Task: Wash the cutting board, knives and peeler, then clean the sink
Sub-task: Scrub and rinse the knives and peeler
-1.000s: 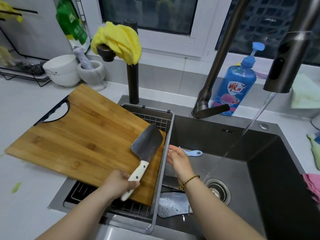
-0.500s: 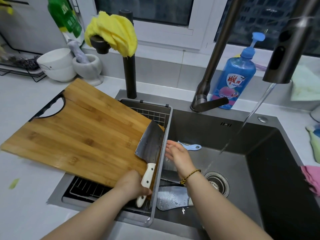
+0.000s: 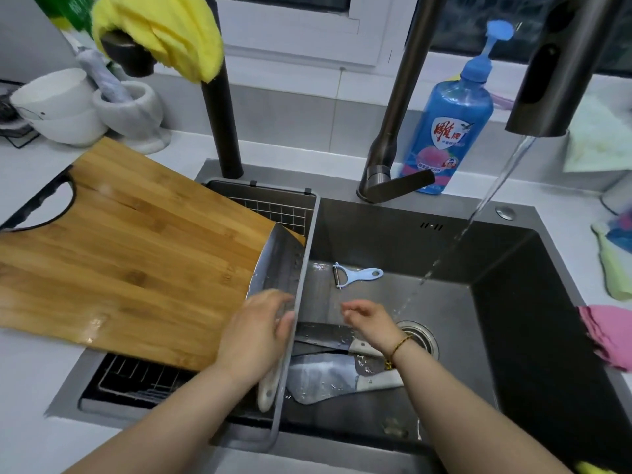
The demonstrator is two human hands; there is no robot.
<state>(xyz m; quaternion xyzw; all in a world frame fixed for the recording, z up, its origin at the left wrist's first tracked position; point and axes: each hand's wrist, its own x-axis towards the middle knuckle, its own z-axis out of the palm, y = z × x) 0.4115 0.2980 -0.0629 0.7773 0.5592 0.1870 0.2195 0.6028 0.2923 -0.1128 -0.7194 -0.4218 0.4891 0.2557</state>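
1. The worry starts at the left hand (image 3: 254,331). Its fingers (image 3: 284,323) look wet and sit close to the blade of the cleaver (image 3: 277,265). A slip on that smooth white handle could drag skin along the edge, or tip the blade over the rack (image 3: 284,212) into the sink (image 3: 513,302), onto the right hand (image 3: 369,321) below
2. The left fingers are curled tightly round the cleaver where handle meets blade, and the handle's butt pokes out under the wrist. I cannot see the thumb
3. The right hand's fingers (image 3: 352,307) are loosely bent, half open, holding nothing. The hand hovers low in the middle of the sink, just above a slim knife (image 3: 321,335), and a careless reach there could meet its edge
4. A second cleaver (image 3: 325,378) lies on the sink floor at the front, touching the slim knife. The peeler (image 3: 355,274) lies apart from both, towards the back of the sink
5. The held cleaver rests along the edge of the cutting board (image 3: 136,254), which lies across the rack in the left part of the sink and juts out over the counter
6. Water (image 3: 492,189) runs from the tap (image 3: 554,80) into the right half of the sink and lands on none of the tools
7. Behind the sink stand a soap bottle (image 3: 448,131) and a yellow cloth (image 3: 164,32)
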